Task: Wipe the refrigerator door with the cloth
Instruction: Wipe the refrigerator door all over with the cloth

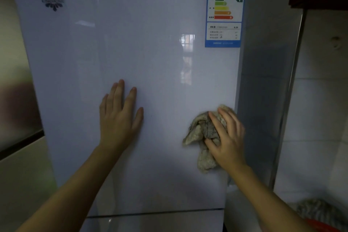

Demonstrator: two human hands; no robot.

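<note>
A glossy white refrigerator door (131,52) fills most of the view. My left hand (120,117) lies flat on the door's middle, fingers apart, holding nothing. My right hand (226,137) presses a crumpled beige-grey cloth (201,133) against the door near its right edge, at about the same height. Part of the cloth hangs below my right palm.
A blue energy label (224,11) is stuck at the door's upper right, a dark logo (53,0) at its upper left. A seam (154,213) separates a lower door. A tiled wall (318,109) stands to the right, with a mop head (318,211) at the bottom right.
</note>
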